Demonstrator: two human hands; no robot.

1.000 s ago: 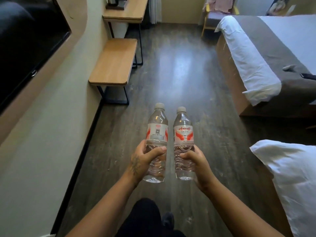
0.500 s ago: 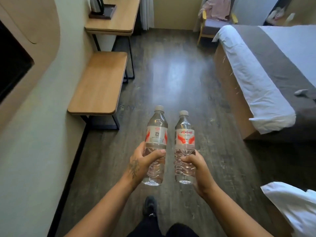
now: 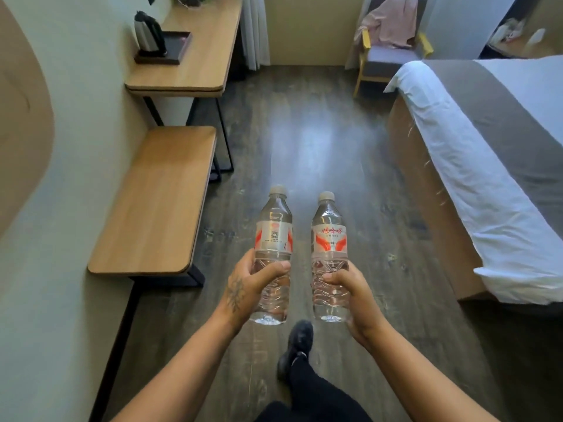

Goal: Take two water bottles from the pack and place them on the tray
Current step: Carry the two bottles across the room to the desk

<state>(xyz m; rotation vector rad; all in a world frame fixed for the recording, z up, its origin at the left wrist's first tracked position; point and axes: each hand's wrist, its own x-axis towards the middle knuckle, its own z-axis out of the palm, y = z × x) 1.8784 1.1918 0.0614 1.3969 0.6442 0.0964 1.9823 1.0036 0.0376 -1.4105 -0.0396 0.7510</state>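
I had walked further down the room: the dark tray [image 3: 170, 48] with its kettle [image 3: 149, 33] on the far bench [image 3: 195, 71] had come into view, up on the left. My left hand [image 3: 246, 287] and right hand [image 3: 350, 290] each had fingers closed around an upright water bottle [image 3: 273, 239], the second bottle [image 3: 329, 242] just beside it, held apart over the floor. Carrying was half done, I judged; the placing was still ahead.

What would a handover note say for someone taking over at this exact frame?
Left hand: shut on the left bottle, upright, cap on.
Right hand: shut on the right bottle, upright, cap on.
Both bottles are carried apart above the floor. The dark tray, with the kettle on it, sits on the desk ahead on the left.
Done: both bottles picked up; the pack is out of view.
Left: reach the desk, set both on the tray.
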